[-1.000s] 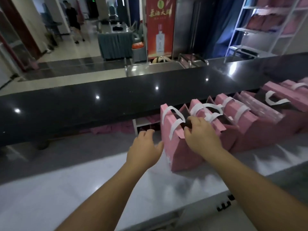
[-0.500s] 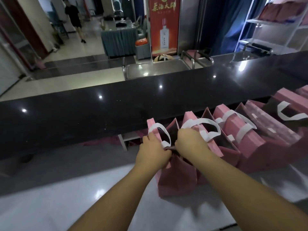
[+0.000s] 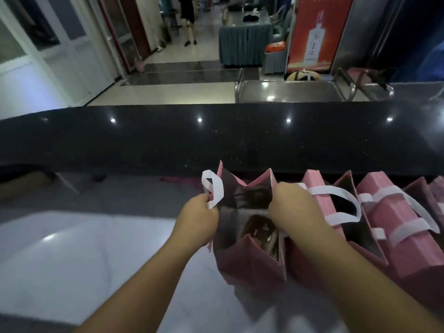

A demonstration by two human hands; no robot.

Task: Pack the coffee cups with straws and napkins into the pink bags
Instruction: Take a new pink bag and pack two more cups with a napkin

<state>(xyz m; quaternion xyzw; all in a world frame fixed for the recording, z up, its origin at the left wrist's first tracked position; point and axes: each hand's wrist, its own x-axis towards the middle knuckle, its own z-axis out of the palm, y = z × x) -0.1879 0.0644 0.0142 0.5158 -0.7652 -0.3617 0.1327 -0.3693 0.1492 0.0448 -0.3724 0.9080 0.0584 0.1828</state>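
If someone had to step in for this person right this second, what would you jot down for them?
Left hand: gripping the left rim of the leftmost pink bag, by its white handle.
Right hand: gripping that bag's right rim; together they hold its mouth open.
Inside: something dark and shiny, too dim to identify.
The other pink bags stand in a row to the right on the white counter.
No loose cups, straws or napkins in view.
Left: check the contents and work along the row.

Black stone counter ledge [image 3: 216, 138] ran across, ceiling lights reflected on it. Beyond stood a red poster [image 3: 314, 32], a draped table [image 3: 242, 48], and a steel trolley [image 3: 288, 92].
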